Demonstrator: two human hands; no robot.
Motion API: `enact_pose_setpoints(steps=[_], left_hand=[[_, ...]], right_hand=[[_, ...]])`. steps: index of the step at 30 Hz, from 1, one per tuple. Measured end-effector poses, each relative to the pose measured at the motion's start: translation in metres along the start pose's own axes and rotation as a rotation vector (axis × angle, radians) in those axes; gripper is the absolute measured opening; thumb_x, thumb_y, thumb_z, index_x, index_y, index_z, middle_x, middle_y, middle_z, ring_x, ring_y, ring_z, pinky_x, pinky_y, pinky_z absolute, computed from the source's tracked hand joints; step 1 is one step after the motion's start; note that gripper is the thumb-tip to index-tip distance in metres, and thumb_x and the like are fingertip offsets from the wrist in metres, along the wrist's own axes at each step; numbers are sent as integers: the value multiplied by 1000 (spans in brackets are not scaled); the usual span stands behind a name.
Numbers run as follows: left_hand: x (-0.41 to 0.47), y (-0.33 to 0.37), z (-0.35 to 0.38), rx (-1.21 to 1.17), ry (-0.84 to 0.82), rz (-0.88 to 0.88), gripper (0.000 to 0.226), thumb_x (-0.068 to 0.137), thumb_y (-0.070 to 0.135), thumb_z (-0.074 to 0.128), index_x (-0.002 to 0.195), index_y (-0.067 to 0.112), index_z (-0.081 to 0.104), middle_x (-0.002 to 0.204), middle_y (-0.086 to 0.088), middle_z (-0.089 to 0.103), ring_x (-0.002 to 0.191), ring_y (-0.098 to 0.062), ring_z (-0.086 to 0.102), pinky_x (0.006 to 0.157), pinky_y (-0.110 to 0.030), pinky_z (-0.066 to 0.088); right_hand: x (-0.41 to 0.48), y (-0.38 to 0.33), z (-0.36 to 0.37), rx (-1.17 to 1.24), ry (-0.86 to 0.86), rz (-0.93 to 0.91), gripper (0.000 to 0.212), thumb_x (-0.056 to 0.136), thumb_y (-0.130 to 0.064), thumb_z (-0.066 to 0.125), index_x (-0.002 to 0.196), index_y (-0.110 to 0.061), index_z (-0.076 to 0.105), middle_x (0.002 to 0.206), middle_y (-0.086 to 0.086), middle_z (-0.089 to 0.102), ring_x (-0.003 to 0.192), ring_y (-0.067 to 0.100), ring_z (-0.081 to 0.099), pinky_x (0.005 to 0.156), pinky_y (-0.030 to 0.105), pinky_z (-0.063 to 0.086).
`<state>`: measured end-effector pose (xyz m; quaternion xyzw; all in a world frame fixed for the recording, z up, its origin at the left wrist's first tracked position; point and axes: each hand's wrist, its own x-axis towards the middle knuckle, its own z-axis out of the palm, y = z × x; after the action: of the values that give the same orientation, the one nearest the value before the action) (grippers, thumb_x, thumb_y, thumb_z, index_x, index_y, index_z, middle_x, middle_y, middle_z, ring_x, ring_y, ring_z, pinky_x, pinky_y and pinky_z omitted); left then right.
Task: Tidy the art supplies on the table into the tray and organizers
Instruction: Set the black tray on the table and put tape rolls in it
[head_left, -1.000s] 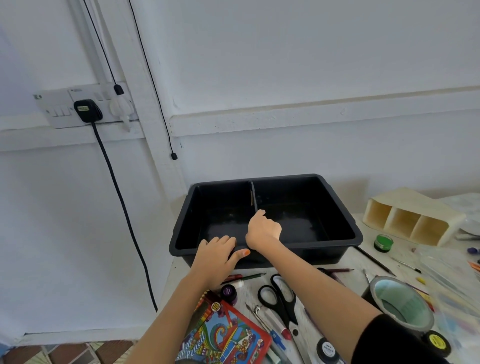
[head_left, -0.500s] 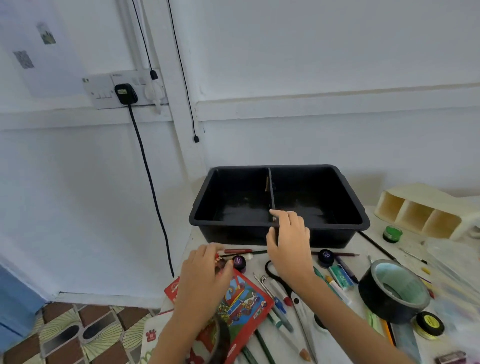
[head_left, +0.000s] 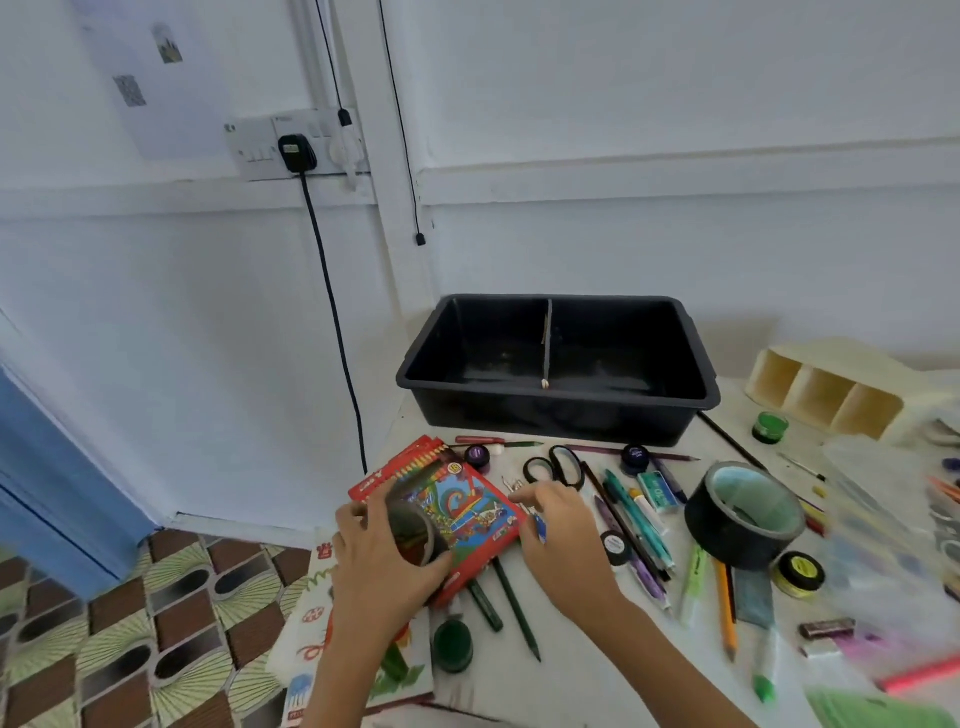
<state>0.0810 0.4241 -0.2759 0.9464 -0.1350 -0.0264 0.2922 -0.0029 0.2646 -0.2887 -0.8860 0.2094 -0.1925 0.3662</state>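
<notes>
Our left hand (head_left: 382, 566) has its grip curled round a small roll (head_left: 415, 525) of dark tape, held on top of the red pencil box (head_left: 467, 499) at the near left of the counter (head_left: 571, 675). Our right hand (head_left: 558, 540) reaches to the box's right edge with fingers bent. We cannot tell whether that grip pinches anything or only touches.

The black tray (head_left: 561, 421) sits far back against the wall, both halves bare. The cream organizer (head_left: 826, 389) lies to its right, well apart from our hands.

The danger, as we judge it, is the left edge. The box lies close to it, partly over a booklet (head_left: 332, 623) that overhangs the corner. If we drag the box rather than lift it, the booklet may slide to the floor (head_left: 130, 623). Lifting box and roll together could let the roll slip off. The pencils (head_left: 514, 608) under the box's near corner and the green pot (head_left: 453, 642) could be knocked and roll away.
</notes>
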Motion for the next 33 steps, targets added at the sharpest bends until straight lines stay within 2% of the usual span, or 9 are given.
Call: enact_pose_setpoints(steps=[5,8,13,18,22,25,28,30,33], left_hand=[[-14,21,-3,-137,277,91,82,62,40,84,128,22,39,125,-8,32,116,-26,39,88,-41,46],[-23,43,-3,-197,363,225,77,63,39,83,129,27,44,122,-3,31,110,-16,36,85,-30,40],[-32,87,15,-266,305,353,78,65,43,81,133,28,46,123,-6,34,112,-16,38,88,-25,39],[-47,123,44,-315,218,430,81,66,46,79,136,27,45,120,-3,35,109,-12,39,87,-20,35],[-57,140,65,-342,170,486,84,64,46,80,137,23,45,114,2,33,108,-14,40,89,-27,42],[-63,148,74,-335,153,503,86,64,46,81,137,23,44,111,6,31,107,-14,39,87,-25,38],[-68,152,78,-347,113,486,86,65,46,80,139,25,41,114,3,32,108,-13,37,85,-22,33],[-69,152,79,-348,95,470,88,65,48,79,140,26,39,118,1,33,111,-13,36,85,-21,33],[-65,149,78,-349,104,450,88,65,49,79,140,26,39,117,4,31,111,-12,36,87,-23,36]], right_hand=[[-11,4,-15,-3,18,-28,25,90,-9,48,110,-21,59,109,-6,56,104,9,47,92,28,42],[-15,7,-26,-12,45,-37,26,91,-10,50,112,-22,60,111,-8,56,106,8,48,93,27,43],[-20,16,-55,-30,91,-12,25,92,-14,53,115,-23,58,112,-10,54,107,4,45,95,22,42],[-28,43,-88,-126,257,-4,23,88,-15,59,110,-22,62,107,-8,58,104,10,48,90,24,39],[-30,69,-114,-314,372,82,30,82,-19,62,112,-18,60,116,3,55,113,22,45,92,33,35],[-26,88,-125,-410,336,215,51,81,-37,64,126,-19,49,138,13,38,127,30,32,102,38,30],[-23,103,-133,-398,197,408,88,80,-57,61,145,-17,19,148,20,20,135,35,21,109,40,25],[-18,112,-134,-320,169,490,106,74,-65,62,148,-12,8,145,22,26,133,36,26,108,42,28],[-12,117,-134,-271,209,491,115,66,-70,67,148,-8,14,141,17,40,130,30,37,105,41,38]])
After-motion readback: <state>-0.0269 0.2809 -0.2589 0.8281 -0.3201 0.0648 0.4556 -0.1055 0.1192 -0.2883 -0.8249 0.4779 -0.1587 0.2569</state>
